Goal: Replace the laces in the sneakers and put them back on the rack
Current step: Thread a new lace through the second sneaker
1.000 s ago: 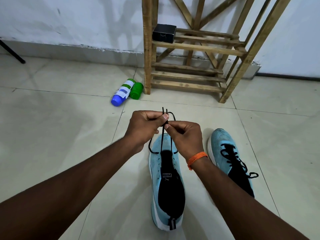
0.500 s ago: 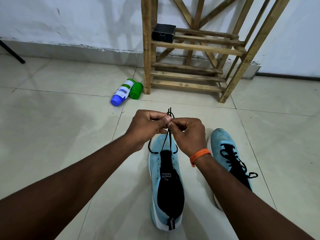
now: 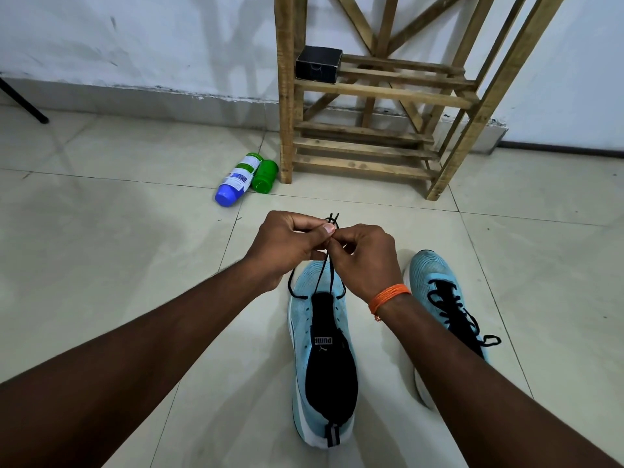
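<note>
A light blue sneaker (image 3: 322, 332) with a black tongue lies on the floor tiles, toe pointing away from me. A black lace (image 3: 327, 275) runs through its front eyelets only and rises in two strands. My left hand (image 3: 287, 244) and my right hand (image 3: 364, 258) meet just above the toe, both pinching the lace ends, whose tips stick up between the fingertips. A second light blue sneaker (image 3: 439, 292), fully laced in black, lies to the right, partly behind my right forearm. The wooden rack (image 3: 371, 92) stands at the wall beyond.
A small black box (image 3: 318, 64) sits on the rack's upper shelf at its left end. A blue-capped bottle (image 3: 238, 180) and a green container (image 3: 265, 176) lie on the floor beside the rack's left leg. A dark stand leg (image 3: 23, 103) crosses the far left.
My hands have drawn closer together, and the lace ends are now level and pinched between both thumbs. The loose loop seen above my fingers has been pulled in.
</note>
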